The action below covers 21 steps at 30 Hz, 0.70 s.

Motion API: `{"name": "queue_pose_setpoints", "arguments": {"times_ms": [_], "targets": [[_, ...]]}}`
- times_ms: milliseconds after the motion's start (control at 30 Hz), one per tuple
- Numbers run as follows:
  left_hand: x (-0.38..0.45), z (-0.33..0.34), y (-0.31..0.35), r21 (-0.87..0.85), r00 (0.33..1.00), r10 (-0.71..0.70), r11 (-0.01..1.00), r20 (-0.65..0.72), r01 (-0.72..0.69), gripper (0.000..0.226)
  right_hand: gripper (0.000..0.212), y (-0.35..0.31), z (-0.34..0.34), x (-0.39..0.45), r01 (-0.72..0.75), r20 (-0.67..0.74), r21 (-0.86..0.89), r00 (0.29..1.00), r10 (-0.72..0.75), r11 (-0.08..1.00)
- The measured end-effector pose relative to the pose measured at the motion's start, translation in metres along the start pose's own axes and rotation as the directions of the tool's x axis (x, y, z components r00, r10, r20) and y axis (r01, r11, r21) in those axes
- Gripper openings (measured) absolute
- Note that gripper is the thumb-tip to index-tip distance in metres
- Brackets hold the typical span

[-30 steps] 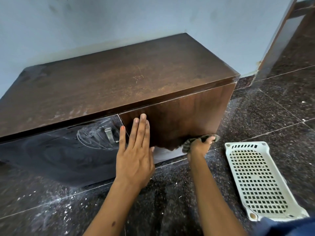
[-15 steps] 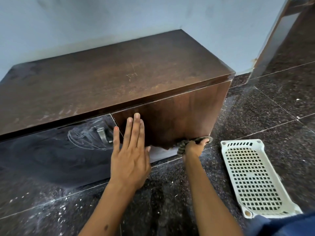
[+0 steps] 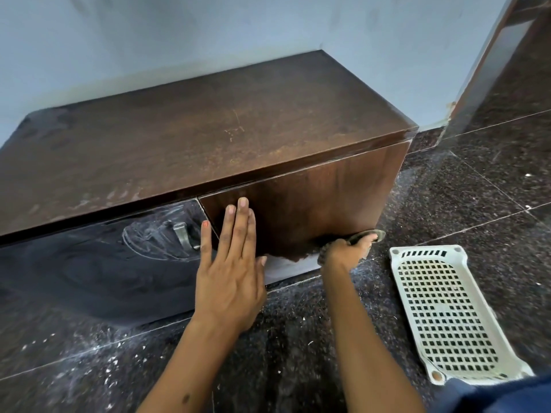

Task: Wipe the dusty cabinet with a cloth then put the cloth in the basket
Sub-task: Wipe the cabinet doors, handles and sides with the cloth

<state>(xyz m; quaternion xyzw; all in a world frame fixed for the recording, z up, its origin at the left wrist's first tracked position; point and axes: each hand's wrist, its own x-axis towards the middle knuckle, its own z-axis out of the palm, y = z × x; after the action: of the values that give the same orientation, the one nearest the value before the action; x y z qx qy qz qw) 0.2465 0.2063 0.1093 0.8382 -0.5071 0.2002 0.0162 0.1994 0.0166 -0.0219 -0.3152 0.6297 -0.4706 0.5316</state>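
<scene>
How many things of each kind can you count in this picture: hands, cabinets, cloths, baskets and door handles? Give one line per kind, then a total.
Hands: 2, the left hand flat on the cabinet door and the right hand gripping the cloth
Cabinets: 1, cabinet
Cloths: 1, cloth
Baskets: 1, basket
Door handles: 1, handle
Total: 6

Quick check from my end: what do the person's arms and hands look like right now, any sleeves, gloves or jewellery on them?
Both forearms are bare to the frame edge: no sleeves, gloves, watch or rings show. The left hand has orange-red polish on its little-finger nail; its other visible nails look unpainted. The right hand shows no markings. Dark blue clothing sits at the lower right corner.
</scene>
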Motion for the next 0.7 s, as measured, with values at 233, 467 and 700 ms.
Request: {"name": "queue_pose_setpoints", "arguments": {"times_ms": [233,467,700], "targets": [[0.000,0.003,0.001,-0.020,1.000,-0.017,1.000,0.001,0.017,0.066,0.068,-0.024,-0.002,-0.027,0.382,-0.082,-0.043,0.919,-0.385,0.923],[-0.001,0.006,0.001,-0.016,1.000,-0.012,1.000,-0.006,0.012,0.065,0.075,0.018,-0.010,0.010,0.035,0.078,-0.010,0.996,-0.034,0.999],[0.001,0.011,0.002,-0.031,0.999,-0.028,0.999,-0.015,0.028,0.066,0.065,0.004,-0.012,0.004,0.008,0.045,0.058,0.999,-0.011,0.998]]}}
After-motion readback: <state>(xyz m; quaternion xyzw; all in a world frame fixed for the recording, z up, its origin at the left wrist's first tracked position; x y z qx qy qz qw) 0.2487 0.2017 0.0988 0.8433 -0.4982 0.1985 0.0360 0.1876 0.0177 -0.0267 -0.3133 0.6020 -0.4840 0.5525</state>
